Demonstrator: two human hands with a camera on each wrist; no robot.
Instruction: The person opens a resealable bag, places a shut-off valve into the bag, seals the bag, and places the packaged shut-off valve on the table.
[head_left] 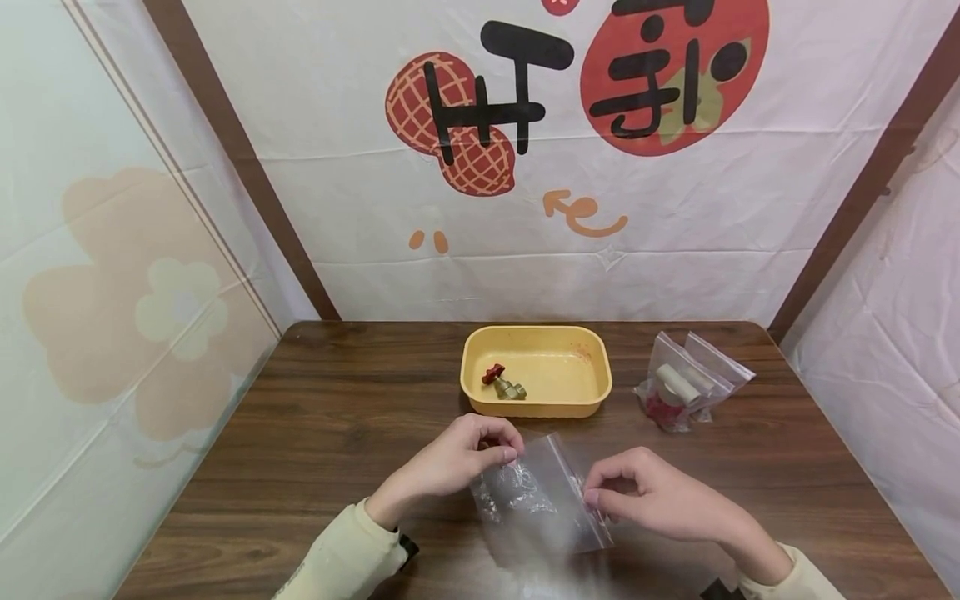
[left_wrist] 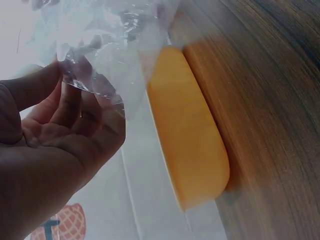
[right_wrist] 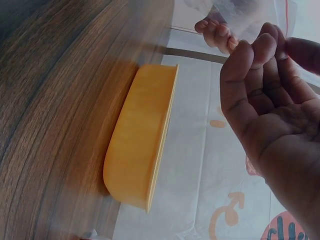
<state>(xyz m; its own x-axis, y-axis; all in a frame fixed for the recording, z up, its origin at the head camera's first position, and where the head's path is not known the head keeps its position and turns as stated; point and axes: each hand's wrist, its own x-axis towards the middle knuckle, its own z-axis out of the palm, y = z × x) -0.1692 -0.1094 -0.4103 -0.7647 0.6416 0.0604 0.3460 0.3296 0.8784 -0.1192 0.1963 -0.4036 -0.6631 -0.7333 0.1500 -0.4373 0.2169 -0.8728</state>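
Between both hands, above the table, is a clear zip-lock bag (head_left: 551, 500), crinkled on its left side, with no contents that I can make out. My left hand (head_left: 453, 458) pinches its left part between thumb and fingers. At the zip edge on the right, my right hand (head_left: 663, 496) pinches the plastic. The left wrist view shows the thin film of the bag (left_wrist: 100, 65) at the left fingertips. Just beyond the hands stands a yellow tray (head_left: 540, 409). A brass valve with a red handwheel (head_left: 508, 388) lies in the tray's left part.
At the back right of the dark wooden table (head_left: 337, 400) stand filled zip-lock bags (head_left: 678, 383), holding a white tube-like piece and something red. A printed white cloth (head_left: 360, 208) hangs behind the table, with more cloth at both sides.
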